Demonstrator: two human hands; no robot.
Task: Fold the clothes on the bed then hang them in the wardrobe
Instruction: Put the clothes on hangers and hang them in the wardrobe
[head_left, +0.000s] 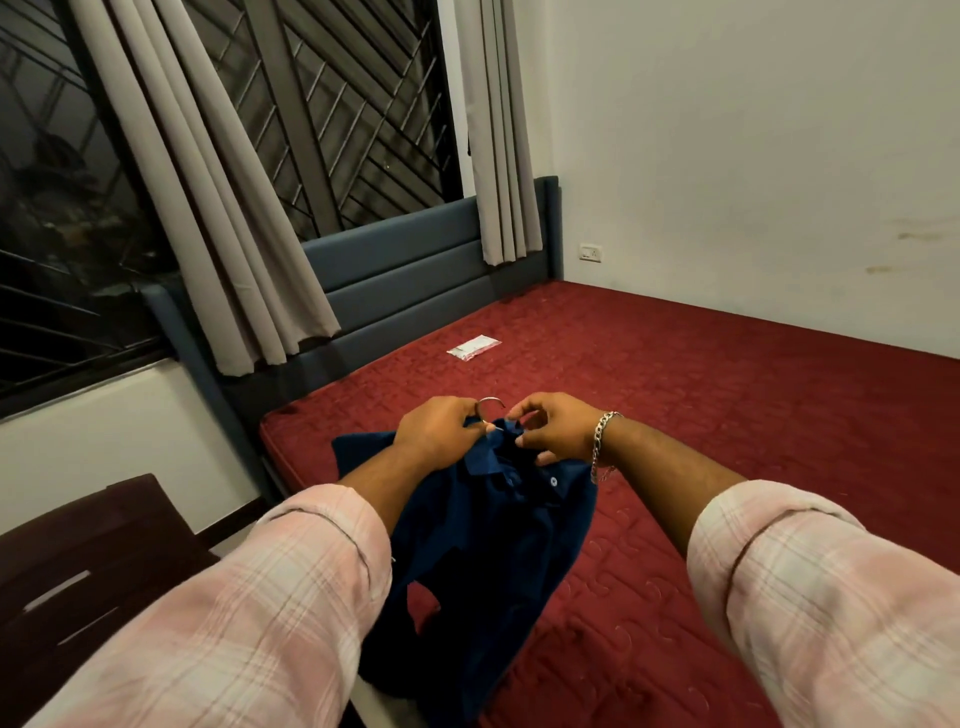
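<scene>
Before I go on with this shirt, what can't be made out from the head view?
- Hanger: only its metal hook shows; the navy shirt and left hand cover the rest.
- Wardrobe: outside the frame.
- Small white packet on the mattress: print too small to read.
- Shirt hem: cut off by the bottom edge.

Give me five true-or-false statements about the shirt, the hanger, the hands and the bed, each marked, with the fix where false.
1. The shirt is dark blue. True.
2. The left hand rests flat on the mattress. False: it grips the shirt collar beside the hanger hook.
3. The right hand pinches the collar. True.
4. The mattress is green. False: it is red.
5. A small white packet lies on the mattress beyond the hands. True.
</scene>
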